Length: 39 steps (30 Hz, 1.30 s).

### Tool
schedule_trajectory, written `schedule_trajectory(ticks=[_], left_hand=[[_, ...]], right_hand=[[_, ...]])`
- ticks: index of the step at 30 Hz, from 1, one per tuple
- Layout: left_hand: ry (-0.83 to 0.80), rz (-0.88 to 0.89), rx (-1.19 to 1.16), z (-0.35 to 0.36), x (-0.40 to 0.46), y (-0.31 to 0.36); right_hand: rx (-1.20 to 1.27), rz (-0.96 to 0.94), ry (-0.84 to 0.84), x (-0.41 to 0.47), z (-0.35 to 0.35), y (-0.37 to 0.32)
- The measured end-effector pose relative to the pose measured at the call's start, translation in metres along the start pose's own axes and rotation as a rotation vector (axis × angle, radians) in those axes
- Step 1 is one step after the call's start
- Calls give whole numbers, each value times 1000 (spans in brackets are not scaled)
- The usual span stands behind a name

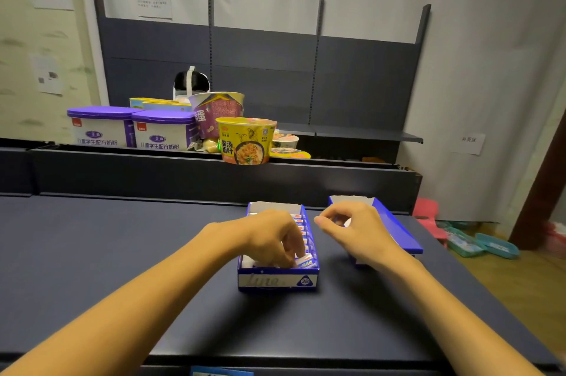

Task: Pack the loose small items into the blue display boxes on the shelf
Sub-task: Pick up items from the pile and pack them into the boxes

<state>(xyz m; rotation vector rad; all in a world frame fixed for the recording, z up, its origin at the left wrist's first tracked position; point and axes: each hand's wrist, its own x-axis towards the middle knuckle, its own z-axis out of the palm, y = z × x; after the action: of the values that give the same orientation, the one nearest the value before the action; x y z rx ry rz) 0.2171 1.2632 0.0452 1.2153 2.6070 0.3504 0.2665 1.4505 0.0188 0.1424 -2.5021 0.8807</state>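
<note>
Blue display boxes sit side by side on the dark shelf (122, 253) in front of me, and the nearer box (277, 280) is where the action is. My left hand (272, 237) is down inside it, fingertips curled onto a small wrapped item (306, 261) at the front end, pressing it into line with the row of packets (298, 225) already standing on edge behind it. I judge that's why I come in from above: the row is tight, and the last piece needs nudging upright.

My right hand (355, 227) hovers over the second box (398, 228) just to the right, fingers curled with thumb and forefinger drawn together (whether something small is pinched there, I cannot tell, the knuckles hide it). That second box sits angled, its inside mostly covered by my hand, so its contents are unclear.

Further back, noodle cups (246, 141) and purple-lidded tubs (102, 127) crowd the rear ledge, well apart from my work. The front box looks nearly full, I'd say.
</note>
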Motion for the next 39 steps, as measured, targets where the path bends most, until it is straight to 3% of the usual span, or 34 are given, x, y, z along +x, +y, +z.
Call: schedule_trajectory(ticks=[17,23,29,39], left_hand=[[-138,-24,211,-2,10,17],[-138,-8,175,-7,4,12],[175,-62,30,-11,-18,-5],[647,-383,202,1,-103,-50]], right_hand=[[-38,-13,-22,6,2,3],[-68,-14,1,6,2,4],[-135,-48,-35,10,4,1],[-154,-286,-80,29,55,-53]])
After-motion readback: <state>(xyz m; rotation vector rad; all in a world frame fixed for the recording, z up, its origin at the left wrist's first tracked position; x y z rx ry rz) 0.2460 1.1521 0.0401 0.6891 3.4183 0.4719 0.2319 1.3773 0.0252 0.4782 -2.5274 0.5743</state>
